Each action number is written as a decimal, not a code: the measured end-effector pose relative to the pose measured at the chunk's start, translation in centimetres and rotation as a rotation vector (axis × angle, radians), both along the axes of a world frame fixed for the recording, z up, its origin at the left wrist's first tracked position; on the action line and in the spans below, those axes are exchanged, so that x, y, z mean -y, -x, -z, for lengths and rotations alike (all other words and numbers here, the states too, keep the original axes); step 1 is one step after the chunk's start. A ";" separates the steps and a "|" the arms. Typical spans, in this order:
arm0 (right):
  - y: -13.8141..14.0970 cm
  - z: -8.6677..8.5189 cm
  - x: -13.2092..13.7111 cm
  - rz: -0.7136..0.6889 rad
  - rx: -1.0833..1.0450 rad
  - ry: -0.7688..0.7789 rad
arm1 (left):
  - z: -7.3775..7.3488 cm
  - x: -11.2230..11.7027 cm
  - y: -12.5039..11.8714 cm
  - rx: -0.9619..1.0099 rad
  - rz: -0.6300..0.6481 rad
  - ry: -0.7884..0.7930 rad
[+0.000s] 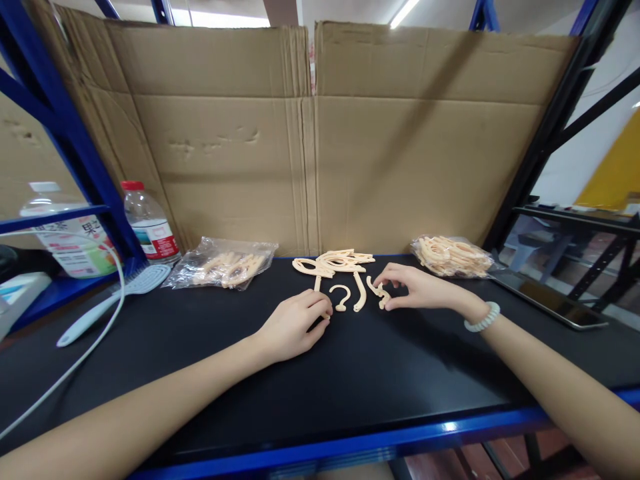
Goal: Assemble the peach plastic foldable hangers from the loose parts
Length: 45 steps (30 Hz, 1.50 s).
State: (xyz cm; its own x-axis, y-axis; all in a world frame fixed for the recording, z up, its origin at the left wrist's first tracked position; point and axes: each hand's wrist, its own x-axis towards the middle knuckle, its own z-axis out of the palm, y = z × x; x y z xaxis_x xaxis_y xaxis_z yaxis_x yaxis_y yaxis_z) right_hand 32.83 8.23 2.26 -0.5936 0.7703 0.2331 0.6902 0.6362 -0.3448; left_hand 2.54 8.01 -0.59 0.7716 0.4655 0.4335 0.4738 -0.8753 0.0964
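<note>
Several cream plastic hook-shaped parts (334, 262) lie in a small pile on the black bench top (350, 380). One curled, question-mark-shaped piece (341, 295) lies loose between my hands. My left hand (295, 325) rests on the bench with its fingers curled and pinched together just left of that piece; what is under them is hidden. My right hand (417, 288) pinches a small cream part (382, 293) at its fingertips. A pale bead bracelet (482, 318) circles my right wrist.
A clear bag of cream parts (225, 267) lies to the left, another bag (453, 257) to the right. A light hairbrush (113, 297), a white cable (95, 340) and water bottles (149, 223) are at the left. A tablet (550, 301) lies right. Cardboard (310, 140) backs the bench.
</note>
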 end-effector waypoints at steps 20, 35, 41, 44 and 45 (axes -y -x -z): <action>1.8 1.6 -0.2 0.059 -0.036 -0.014 | -0.1 0.1 -0.1 -0.009 -0.001 0.007; 1.6 2.1 -0.4 0.023 -0.096 -0.063 | 0.0 0.1 -0.1 0.009 0.007 0.004; 2.3 2.0 0.0 0.049 -0.115 -0.180 | 0.0 0.1 -0.1 0.037 -0.006 -0.031; 3.0 1.8 0.5 0.040 -0.089 -0.204 | 0.0 0.0 -0.1 0.068 -0.023 -0.046; 3.1 1.6 0.6 0.040 -0.080 -0.209 | 0.0 0.0 -0.1 0.075 -0.025 -0.050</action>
State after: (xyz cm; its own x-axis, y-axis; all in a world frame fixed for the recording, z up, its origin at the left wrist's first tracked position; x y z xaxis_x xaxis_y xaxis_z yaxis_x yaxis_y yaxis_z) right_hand 29.69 7.60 0.62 -0.5369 0.7230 0.4348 0.6922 0.6721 -0.2629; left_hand 2.65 7.98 -0.58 0.7248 0.4604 0.5126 0.4883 -0.8681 0.0892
